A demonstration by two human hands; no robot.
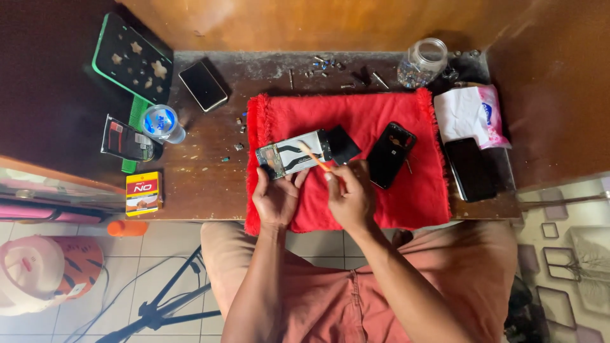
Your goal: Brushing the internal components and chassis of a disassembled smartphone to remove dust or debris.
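1. Head view looks straight down on our two bare hands over a red cloth point(381, 190) spread on a worn wooden tabletop point(210, 184).
2. Our left hand point(276, 198) grips the near edge of an opened phone point(293, 154), its fingers curled around the lower rim; the phone lies tilted on the left part of the cloth, innards showing.
3. Our right hand point(351, 194) has its fingers pinched narrow on an orange stick tool point(314, 156), whose tip rests on the phone's open middle.
4. A dark flat piece point(343, 145) sits touching the phone's right end.
5. A black back cover point(390, 154) lies on the cloth just right of our right hand, apart from the phone.
6. A second black phone point(471, 168) lies off the cloth's right edge, beside a white and pink tissue pack point(471, 113).
7. A clear glass jar point(422, 62) lies at the tabletop's far edge, with small screws point(324, 64) scattered near it.
8. Left of the cloth we see another dark phone point(203, 85), a green-rimmed tray point(130, 58), a small round container with a blue lid point(161, 122) and a yellow and red box point(143, 192).
9. Our lap in reddish shorts fills the lower frame, with tiled floor to the left.
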